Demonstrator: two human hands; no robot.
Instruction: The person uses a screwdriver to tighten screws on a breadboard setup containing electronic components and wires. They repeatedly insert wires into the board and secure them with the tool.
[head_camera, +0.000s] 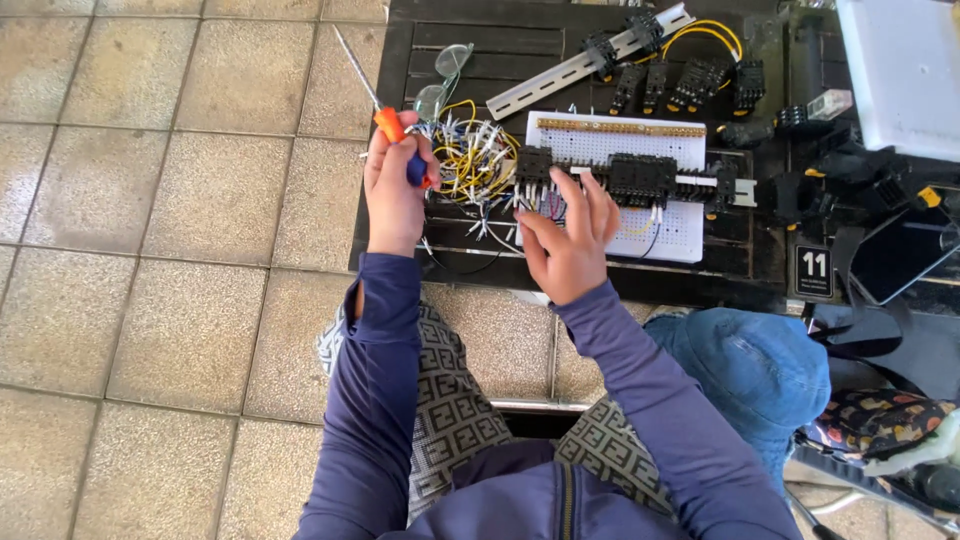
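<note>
Beige stone floor tiles (190, 250) lie under a low black slatted table (470, 50). On it, the left hand (393, 190) is wrapped tight around an orange-handled screwdriver (385, 115), its thin metal tip pointing to eleven o'clock. At three o'clock from it, past a bunch of yellow and white wires (475, 160), the right hand (568, 240) has spread fingers touching black plastic blocks (640, 178) on a white board with tiny holes (660, 225).

Floor: large beige speckled stone tiles (170, 300) with dark grout lines.
Furniture: a low black slatted table (480, 40) stands on the tiles.
Light: bright, even daylight, with soft shadows under the table edge.
</note>
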